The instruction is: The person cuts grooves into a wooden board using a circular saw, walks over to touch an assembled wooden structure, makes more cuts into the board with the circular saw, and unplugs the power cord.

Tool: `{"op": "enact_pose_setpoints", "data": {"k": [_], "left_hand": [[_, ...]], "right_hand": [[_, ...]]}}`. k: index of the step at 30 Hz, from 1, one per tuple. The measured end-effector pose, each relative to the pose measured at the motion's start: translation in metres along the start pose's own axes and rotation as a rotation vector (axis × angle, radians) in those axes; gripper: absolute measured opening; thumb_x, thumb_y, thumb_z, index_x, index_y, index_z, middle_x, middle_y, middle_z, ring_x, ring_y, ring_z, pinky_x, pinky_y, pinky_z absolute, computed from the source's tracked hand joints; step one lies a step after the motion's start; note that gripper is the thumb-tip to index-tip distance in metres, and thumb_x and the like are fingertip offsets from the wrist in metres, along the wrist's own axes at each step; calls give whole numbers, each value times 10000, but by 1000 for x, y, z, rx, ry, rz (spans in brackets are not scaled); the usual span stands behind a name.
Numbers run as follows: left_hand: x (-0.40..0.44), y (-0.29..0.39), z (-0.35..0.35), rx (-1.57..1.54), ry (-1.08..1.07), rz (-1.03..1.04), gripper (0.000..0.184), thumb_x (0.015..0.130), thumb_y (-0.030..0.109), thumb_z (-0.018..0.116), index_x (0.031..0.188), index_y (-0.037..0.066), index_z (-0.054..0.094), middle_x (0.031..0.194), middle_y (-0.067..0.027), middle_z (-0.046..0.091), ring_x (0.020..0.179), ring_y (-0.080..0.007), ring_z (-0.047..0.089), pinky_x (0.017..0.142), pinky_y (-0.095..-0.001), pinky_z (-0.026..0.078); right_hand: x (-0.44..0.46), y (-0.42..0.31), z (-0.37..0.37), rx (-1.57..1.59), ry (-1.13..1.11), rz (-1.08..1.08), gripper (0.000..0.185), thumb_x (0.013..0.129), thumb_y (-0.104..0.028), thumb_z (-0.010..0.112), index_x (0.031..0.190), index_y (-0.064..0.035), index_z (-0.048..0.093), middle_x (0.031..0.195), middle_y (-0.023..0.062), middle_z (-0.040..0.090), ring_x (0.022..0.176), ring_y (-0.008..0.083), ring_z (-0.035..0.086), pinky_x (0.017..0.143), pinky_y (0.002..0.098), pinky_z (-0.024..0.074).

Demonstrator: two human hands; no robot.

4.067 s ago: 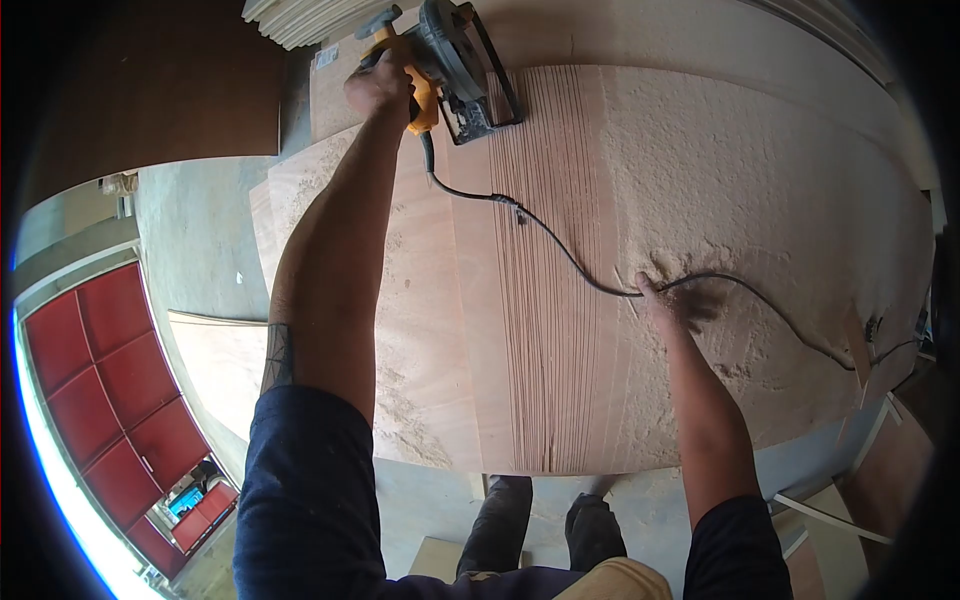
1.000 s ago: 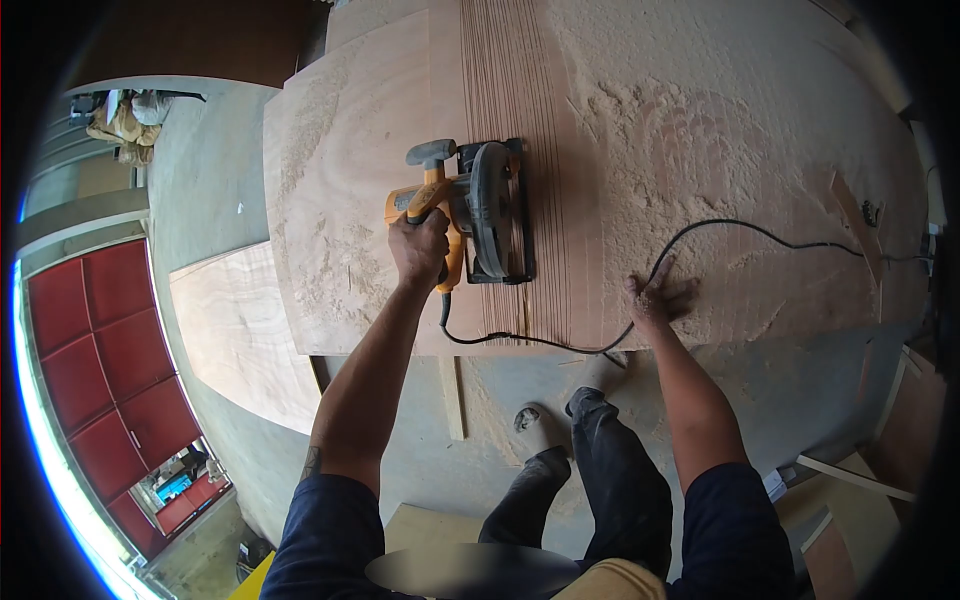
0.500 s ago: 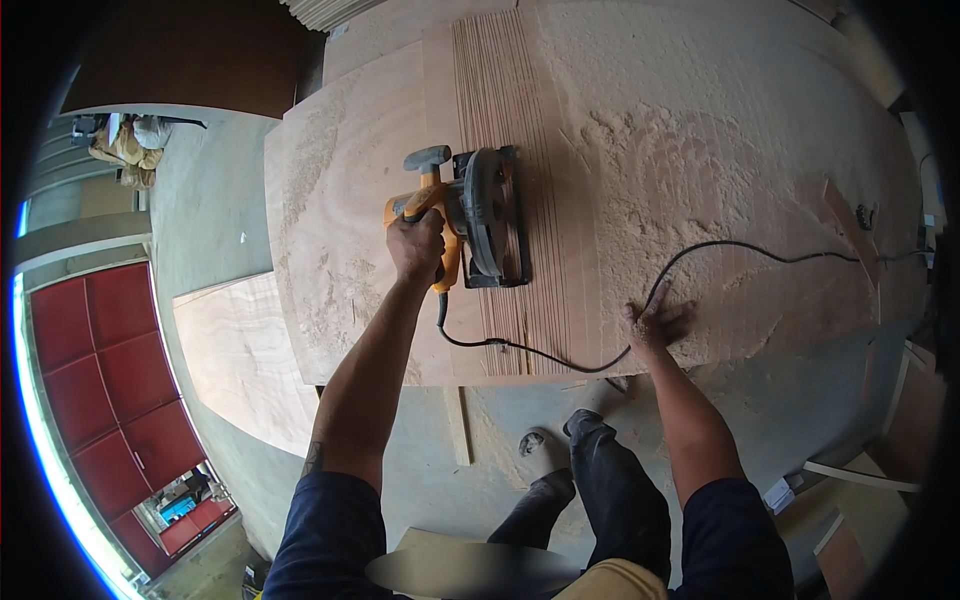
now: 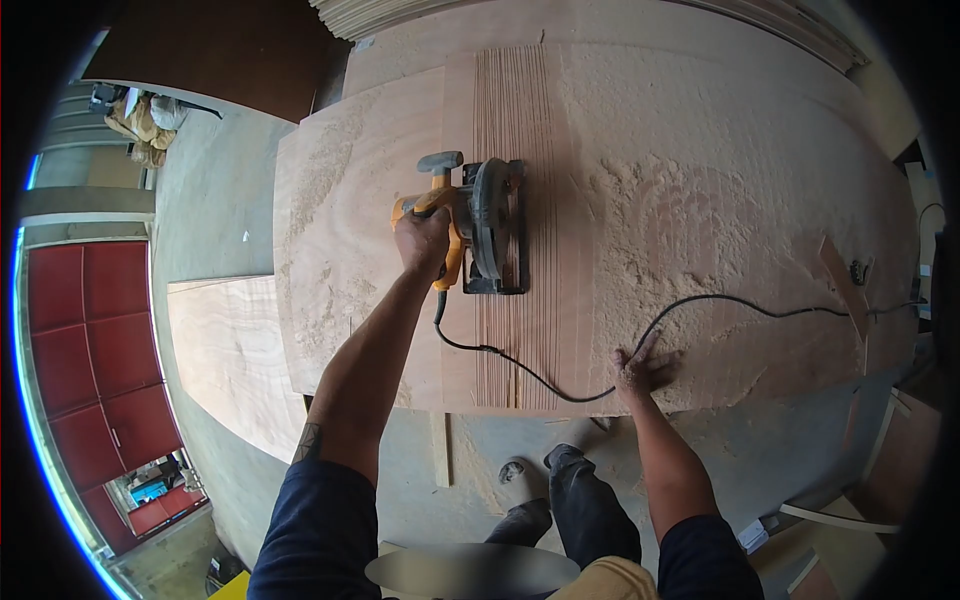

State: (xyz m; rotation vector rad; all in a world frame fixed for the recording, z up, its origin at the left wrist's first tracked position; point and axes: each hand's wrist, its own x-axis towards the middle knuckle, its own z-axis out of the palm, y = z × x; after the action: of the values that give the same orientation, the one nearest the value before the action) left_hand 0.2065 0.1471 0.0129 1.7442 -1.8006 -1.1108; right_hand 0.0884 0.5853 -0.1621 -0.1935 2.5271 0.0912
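Observation:
My left hand [image 4: 423,240] is closed around the rear handle of a yellow and black circular saw [image 4: 487,220]. The saw's base rests on a wide plywood sheet [image 4: 400,130], over a band of many close parallel grooves [image 4: 512,110]. Near the sheet's front edge, my right hand [image 4: 645,370] lies with fingers spread on the dusty surface. The saw's black power cord [image 4: 560,393] loops from the handle to the right hand, passing by its thumb and fingers. Whether the cord is lightly touched there I cannot tell.
Sawdust [image 4: 670,210] covers much of the sheet's right side. A thin wood offcut [image 4: 845,285] lies across the cord at right. Another plywood piece [image 4: 230,350] sits lower at left. A narrow strip [image 4: 441,450] lies below the front edge, by my feet.
The camera view has shifted, so the board appears lower. The saw, still in my left hand, sits slightly farther along the grooves. My right hand has moved a little toward the front edge.

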Motion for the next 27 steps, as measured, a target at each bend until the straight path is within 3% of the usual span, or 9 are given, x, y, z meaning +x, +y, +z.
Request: {"op": "enact_pose_setpoints", "data": {"k": [12,15,17,24,26,27], "left_hand": [[43,22,17,69,24,-9,399,833,291,703,1063,-34,730,941,-228,747,928,-346,742,831,-418,549],[61,23,24,60,-20,-90,410,831,307,699,1057,-35,729,941,-227,745,928,-364,737,836,-425,549],[73,18,31,12,55,78,232,823,200,643,882,-16,702,669,-74,636,523,-158,606,512,-336,485],[94,41,38,30,64,61,242,828,201,634,899,-18,708,668,-75,631,524,-157,603,511,-342,480],[96,51,37,80,24,-50,379,821,306,695,1004,-24,735,916,-223,742,909,-364,736,828,-436,547],[101,48,41,81,18,-52,379,821,306,695,1004,-24,735,916,-223,742,909,-364,736,828,-436,547]], "right_hand": [[-6,-4,-12,34,-76,37,1156,899,-678,620,1617,-257,-183,1560,414,-280,1468,611,-189,1151,735,2],[-3,-1,-10,36,-77,18,1174,891,-674,636,1615,-255,-188,1551,416,-297,1464,617,-190,1146,741,-6],[-4,-3,-11,-8,-93,49,1183,887,-673,640,1613,-257,-196,1547,420,-301,1464,620,-184,1144,744,-7],[-3,-6,-15,4,-129,57,1190,889,-665,643,1607,-252,-211,1546,407,-320,1461,620,-195,1149,742,-1],[-4,-3,-15,-2,-143,54,1180,895,-657,638,1606,-254,-214,1551,396,-325,1459,621,-198,1149,742,-8],[-7,-3,-16,-4,-144,60,1180,895,-657,638,1606,-254,-214,1551,396,-325,1459,621,-198,1149,742,-8]]}}
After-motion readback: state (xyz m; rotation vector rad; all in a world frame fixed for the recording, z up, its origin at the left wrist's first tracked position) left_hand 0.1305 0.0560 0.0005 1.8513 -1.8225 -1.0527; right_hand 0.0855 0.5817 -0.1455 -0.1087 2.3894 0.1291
